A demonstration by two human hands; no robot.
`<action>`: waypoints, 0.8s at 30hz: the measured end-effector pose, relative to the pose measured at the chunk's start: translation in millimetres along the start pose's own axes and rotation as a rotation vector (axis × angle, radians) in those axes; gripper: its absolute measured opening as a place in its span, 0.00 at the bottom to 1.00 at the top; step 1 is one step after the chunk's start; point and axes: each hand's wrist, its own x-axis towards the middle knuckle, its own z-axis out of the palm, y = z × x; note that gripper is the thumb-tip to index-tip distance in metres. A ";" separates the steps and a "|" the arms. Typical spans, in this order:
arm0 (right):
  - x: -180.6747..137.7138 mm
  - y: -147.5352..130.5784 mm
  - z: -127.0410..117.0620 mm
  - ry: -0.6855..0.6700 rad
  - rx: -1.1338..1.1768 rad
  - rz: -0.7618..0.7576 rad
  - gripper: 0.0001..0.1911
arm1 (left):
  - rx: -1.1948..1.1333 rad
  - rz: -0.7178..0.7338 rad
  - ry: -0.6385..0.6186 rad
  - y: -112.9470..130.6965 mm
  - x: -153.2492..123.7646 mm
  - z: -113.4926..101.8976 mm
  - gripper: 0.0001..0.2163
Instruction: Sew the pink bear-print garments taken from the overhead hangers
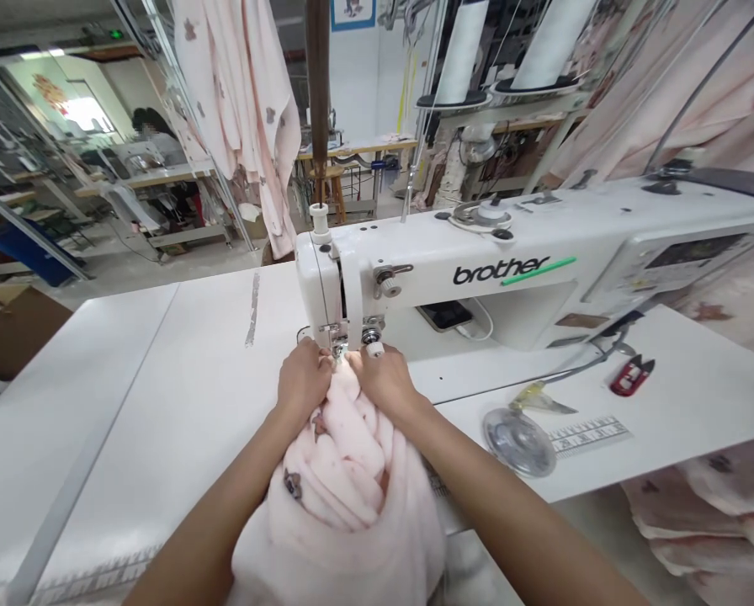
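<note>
Left hand beside the white counter, fingers clenched on pale pink printed fleece at the presser foot of the white Brother sewing machine. Right hand pinches it too. Most fleece sits bunched before the foot, no finished seam visible. Needle hidden by hands, fleece's lower part cut off. Far right: red thread snips, clear plastic disc.
</note>
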 end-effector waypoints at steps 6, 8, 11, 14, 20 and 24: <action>0.3 0.2 2.7 0.000 -0.017 -0.025 0.10 | 0.012 -0.017 0.005 0.0 0.7 -0.4 0.05; 1.3 0.3 4.6 -0.005 -0.021 -0.021 0.10 | 0.013 -0.023 0.004 1.1 1.0 -0.3 0.05; 3.2 -0.2 7.3 -0.012 -0.021 -0.005 0.12 | 0.007 -0.031 0.002 3.7 0.9 -0.3 0.06; 4.2 -1.3 9.1 -0.015 -0.011 0.004 0.12 | -0.012 -0.030 -0.002 4.2 0.4 -2.0 0.08; 3.1 -0.3 0.2 -0.030 0.056 0.021 0.12 | -0.101 0.083 -0.120 -6.2 3.1 -12.8 0.07; 2.4 6.7 -10.6 -0.069 0.140 0.008 0.08 | -0.109 0.104 -0.109 -8.6 3.3 -13.5 0.07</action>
